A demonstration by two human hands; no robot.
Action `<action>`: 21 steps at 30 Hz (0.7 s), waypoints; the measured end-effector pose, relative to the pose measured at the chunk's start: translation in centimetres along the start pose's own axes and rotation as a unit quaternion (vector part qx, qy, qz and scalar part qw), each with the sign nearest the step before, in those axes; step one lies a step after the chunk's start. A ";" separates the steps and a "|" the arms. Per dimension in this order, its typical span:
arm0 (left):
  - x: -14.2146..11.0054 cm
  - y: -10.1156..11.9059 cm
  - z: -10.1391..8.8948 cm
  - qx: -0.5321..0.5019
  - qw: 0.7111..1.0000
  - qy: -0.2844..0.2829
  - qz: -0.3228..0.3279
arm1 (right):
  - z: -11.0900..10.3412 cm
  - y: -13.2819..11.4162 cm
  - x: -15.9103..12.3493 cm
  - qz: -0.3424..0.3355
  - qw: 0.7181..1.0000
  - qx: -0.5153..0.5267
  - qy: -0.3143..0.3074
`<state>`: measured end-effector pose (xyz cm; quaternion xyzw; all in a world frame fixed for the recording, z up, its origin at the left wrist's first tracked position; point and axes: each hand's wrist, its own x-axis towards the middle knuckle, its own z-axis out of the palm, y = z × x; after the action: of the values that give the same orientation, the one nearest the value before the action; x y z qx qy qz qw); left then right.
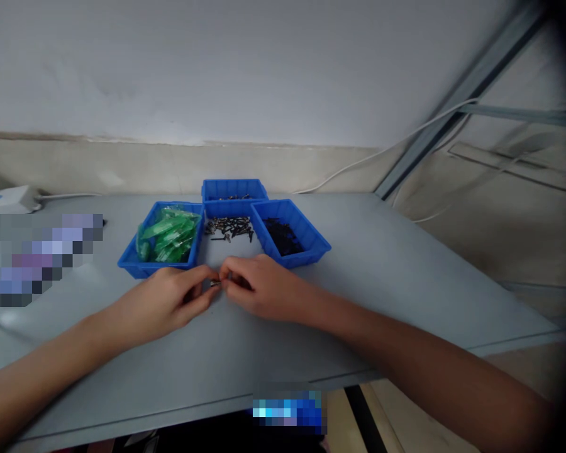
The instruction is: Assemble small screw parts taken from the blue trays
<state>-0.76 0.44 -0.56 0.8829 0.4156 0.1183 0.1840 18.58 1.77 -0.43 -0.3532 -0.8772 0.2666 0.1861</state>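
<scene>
— As the left tray [136, 270] stands just beyond the left hand [170, 296], I take it its green packets [172, 233] lie within easy reach?

— Probably. Its raised walls seem useful too: the packets look slippery and loosely heaped, so on the bare tabletop [264, 352] they might slide about.

— And the left hand itself?

— Thumb and finger close on a small metal piece [215, 283], on the near side of the trays. It looks tiny, which likely explains a fingertip pinch rather than a full grip. Its exact shape is too small to tell.

— Beyond it, why is there a pile of small parts [233, 228] right on the tabletop?

— They lie scattered in the gap between the side trays, on the near side of the far tray [231, 209], which holds some small bits as well. Spread flat, single parts are perhaps easier to pick out than from behind a wall.

— Then the right hand [264, 286]?

— It meets the left one at the metal piece, thumb and finger pinched at its right end. Two pinches, I'd judge, keep something so small steadier than one.

— And farthest right?

— The right tray [306, 255], slanted, just beyond the right hand. It holds black pieces [282, 236], too dark to make out singly; the slant presumably keeps them near that hand.
</scene>
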 end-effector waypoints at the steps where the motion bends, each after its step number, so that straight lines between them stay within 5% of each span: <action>1: 0.0 -0.2 0.1 0.011 1.000 -0.002 0.001 | 0.0 0.1 0.0 0.004 1.000 -0.003 0.003; 21: -0.1 0.1 0.3 0.114 0.993 0.018 0.008 | 0.5 0.3 -0.1 -0.017 0.989 -0.144 -0.026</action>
<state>-0.68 0.24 -0.78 0.8991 0.4225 0.0876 0.0731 18.51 1.71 -0.98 -0.3547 -0.9167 0.1434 0.1153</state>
